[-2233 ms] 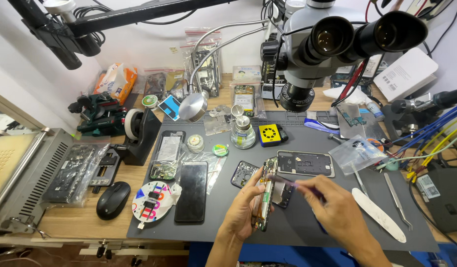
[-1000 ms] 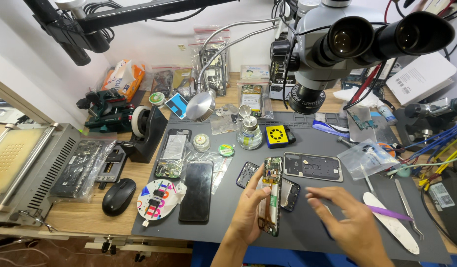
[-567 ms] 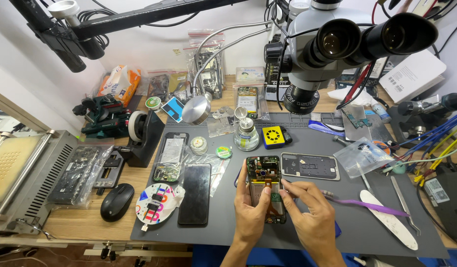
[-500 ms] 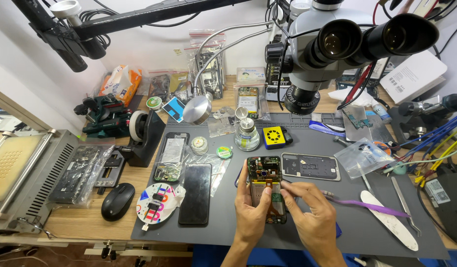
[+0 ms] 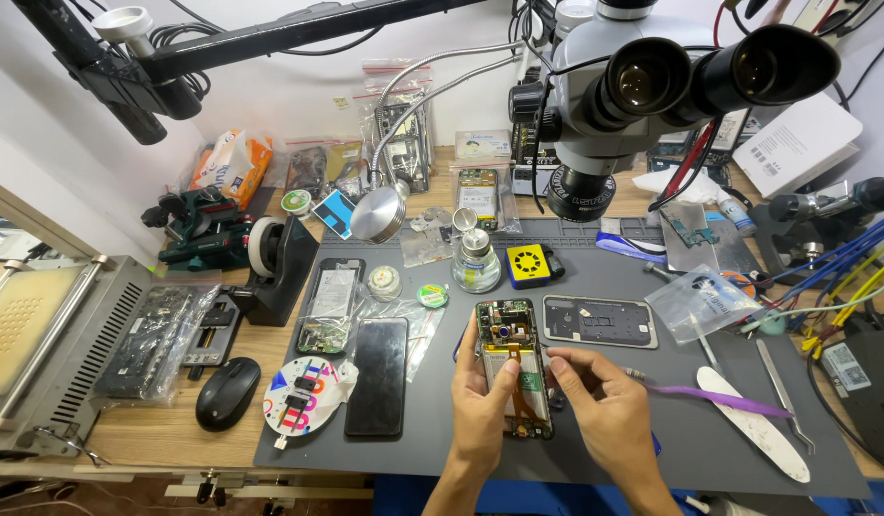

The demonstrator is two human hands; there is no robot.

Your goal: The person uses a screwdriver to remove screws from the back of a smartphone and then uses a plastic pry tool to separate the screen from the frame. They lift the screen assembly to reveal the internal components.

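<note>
Both forearms come up from the lower edge of the view, close together. The left hand (image 5: 482, 406) is raised with its palm turned inward, fingers curled upward and the thumb bent across toward the right hand. The right hand (image 5: 604, 411) sits just beside it, knuckles up, fingers bent, thumb and forefinger pointing toward the left hand.
</note>
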